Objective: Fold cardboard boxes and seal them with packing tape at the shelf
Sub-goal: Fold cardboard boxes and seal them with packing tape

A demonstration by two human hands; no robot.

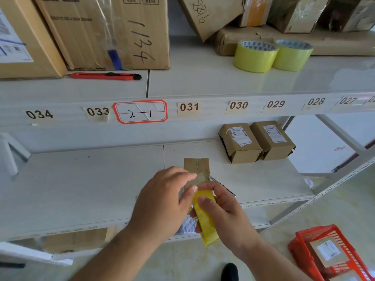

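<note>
A small flat cardboard box [196, 166] lies on the lower shelf [81, 179], its near end under my hands. My right hand [225, 209] grips a roll of yellow packing tape [205, 218] held edge-on just in front of the box. My left hand [162, 199] has its thumb and fingers on the tape's free end where it meets the box; a clear strip of tape lies over the box top. Two more yellow-green tape rolls [255, 55] [292, 54] stand on the upper shelf. A red utility knife [105, 76] lies on the upper shelf at the left.
Two small labelled brown boxes [241, 142] [273, 139] sit at the back right of the lower shelf. Large cartons [105, 31] fill the upper shelf's left and back. A red plastic basket [328, 252] with a parcel stands on the floor at the right.
</note>
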